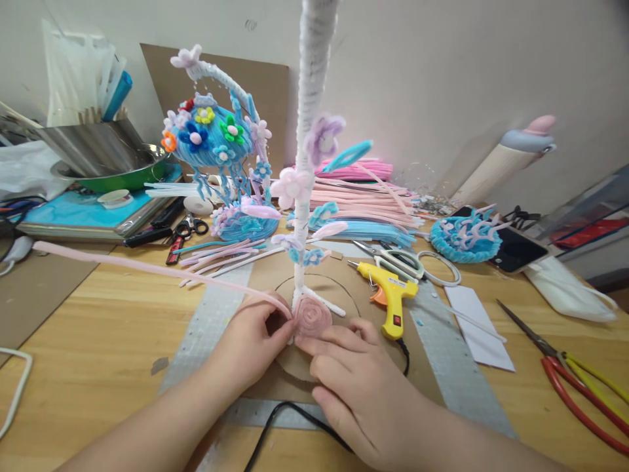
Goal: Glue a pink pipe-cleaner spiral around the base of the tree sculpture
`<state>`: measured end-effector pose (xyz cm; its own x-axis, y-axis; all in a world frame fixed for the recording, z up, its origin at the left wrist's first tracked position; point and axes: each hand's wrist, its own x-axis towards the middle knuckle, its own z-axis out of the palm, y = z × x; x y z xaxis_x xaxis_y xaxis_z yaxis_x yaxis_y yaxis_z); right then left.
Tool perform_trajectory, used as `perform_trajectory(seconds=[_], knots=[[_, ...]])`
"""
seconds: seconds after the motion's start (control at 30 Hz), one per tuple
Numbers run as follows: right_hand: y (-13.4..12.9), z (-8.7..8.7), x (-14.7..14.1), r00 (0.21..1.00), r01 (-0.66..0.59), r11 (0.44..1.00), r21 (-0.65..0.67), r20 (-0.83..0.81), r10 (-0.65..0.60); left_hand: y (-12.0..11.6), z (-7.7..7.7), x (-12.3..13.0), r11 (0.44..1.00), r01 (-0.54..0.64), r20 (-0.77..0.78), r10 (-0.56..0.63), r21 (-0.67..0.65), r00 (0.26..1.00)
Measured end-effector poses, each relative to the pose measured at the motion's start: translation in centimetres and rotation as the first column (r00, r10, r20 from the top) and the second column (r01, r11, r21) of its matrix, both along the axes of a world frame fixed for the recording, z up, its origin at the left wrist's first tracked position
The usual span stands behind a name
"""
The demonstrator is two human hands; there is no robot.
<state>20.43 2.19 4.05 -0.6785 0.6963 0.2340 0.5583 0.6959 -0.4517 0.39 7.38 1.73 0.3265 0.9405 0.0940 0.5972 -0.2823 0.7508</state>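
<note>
A flat pink pipe cleaner coil [314,318] lies at the foot of a tall white wrapped stem [301,255], over a circle drawn on cardboard. My left hand [255,334] pinches the pink pipe cleaner [162,272] beside the coil, its long free end stretching to the left. Against the coil's lower right edge, my right hand [351,373] rests its fingertips, the fingers stretched out and apart. Purple and pink flowers [292,188] and blue leaves sit along the stem, whose base has short white legs [329,305]. The stem's top is out of view.
A yellow glue gun [388,288] and scissors [393,259] lie right of the cardboard [260,390]. Red-and-yellow-handled scissors [565,367] are farther right. Pipe cleaner bundles [354,196] and a flowered blue cloud ornament [211,141] stand behind. A black cable [289,406] crosses the front.
</note>
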Motion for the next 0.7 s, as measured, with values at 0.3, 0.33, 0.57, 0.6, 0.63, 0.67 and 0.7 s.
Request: perform_trajectory(seconds=[0.3,0.33,0.57,0.6,0.63,0.67,0.7], knots=[[-0.8,-0.3,-0.6,0.983,0.061,0.997,0.047,0.173,-0.068,0.0,0.0,0.1,1.000,-0.009,0.003,0.009,-0.004,1.000],[-0.9,-0.5,-0.7,0.984,0.060,0.996,0.070,0.163,-0.071,0.0,0.0,0.1,1.000,-0.010,0.000,0.010,-0.001,1.000],[-1.0,-0.6,-0.7,0.994,0.082,0.988,0.127,0.057,-0.090,0.0,0.0,0.1,1.000,0.001,-0.014,-0.001,0.003,1.000],[-0.9,-0.6,-0.6,0.990,0.110,0.986,0.126,0.074,-0.120,0.0,0.0,0.1,1.000,0.002,-0.013,-0.002,0.002,1.000],[-0.9,-0.5,-0.6,0.983,0.140,0.982,0.126,0.097,-0.153,0.0,0.0,0.1,1.000,0.001,-0.010,-0.001,0.002,1.000],[-0.8,-0.5,-0.6,0.976,0.166,0.978,0.127,0.119,-0.181,0.0,0.0,0.1,1.000,0.000,-0.006,0.000,0.001,1.000],[-0.7,-0.5,-0.6,0.970,0.184,0.975,0.125,0.135,-0.200,0.0,0.0,0.1,1.000,0.000,-0.002,0.000,0.000,1.000]])
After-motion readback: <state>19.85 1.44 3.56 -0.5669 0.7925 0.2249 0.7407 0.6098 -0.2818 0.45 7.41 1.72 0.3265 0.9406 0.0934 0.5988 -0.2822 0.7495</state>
